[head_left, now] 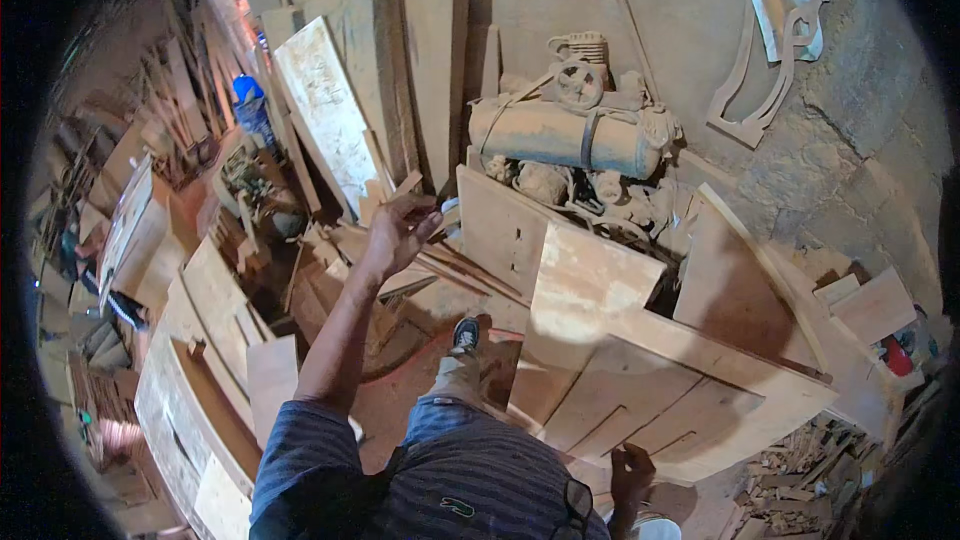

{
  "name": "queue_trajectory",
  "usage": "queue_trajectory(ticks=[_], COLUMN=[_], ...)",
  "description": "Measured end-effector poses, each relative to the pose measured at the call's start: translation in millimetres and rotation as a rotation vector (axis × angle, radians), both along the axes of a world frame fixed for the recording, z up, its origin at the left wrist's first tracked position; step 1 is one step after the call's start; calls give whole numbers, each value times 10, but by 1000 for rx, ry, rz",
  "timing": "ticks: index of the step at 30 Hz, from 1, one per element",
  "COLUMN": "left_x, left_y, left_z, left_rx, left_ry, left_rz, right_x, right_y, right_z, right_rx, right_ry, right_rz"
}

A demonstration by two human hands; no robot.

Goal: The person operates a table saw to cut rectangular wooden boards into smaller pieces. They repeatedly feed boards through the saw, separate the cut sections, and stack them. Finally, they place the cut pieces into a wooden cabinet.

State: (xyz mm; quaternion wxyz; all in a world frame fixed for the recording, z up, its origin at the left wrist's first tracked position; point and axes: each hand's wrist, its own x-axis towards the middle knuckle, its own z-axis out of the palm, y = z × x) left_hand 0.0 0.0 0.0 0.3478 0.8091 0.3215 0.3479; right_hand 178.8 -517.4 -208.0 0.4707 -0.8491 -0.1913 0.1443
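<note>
My left hand (400, 230) is raised at the middle, its fingers loosely bent and apart, with nothing visible in them. Just beyond its fingertips are a small wood block (409, 183) and the edge of a standing wooden board (490, 230). My right hand (632, 470) hangs low at the right, its fingers bent with gaps between them, and appears empty. Nearest to it is the lower edge of a large wooden panel (640, 390) with grooves cut in it; whether they touch I cannot tell. My shoe (466, 333) shows on the floor between the boards.
A dusty air compressor (570, 130) stands against the far wall. Tall planks (430, 60) and a white-faced board (325, 110) lean at the back left. Curved wooden frames (770, 50) hang at the upper right. Wood scraps (800, 490) lie at the lower right, near a white bucket (655, 528).
</note>
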Motion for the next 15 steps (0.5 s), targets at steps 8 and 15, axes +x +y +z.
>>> queue_trajectory(ticks=[8, 15], left_x=[838, 510], left_y=[2152, 3407], left_z=[-622, -852], left_rx=[12, -165], left_ry=[12, -105], left_rz=[-107, 27], right_x=[472, 1247], right_y=[1801, 3519], right_z=[1395, 2348], right_rx=[-116, -120], right_ry=[-404, -725], right_rz=[-128, 138])
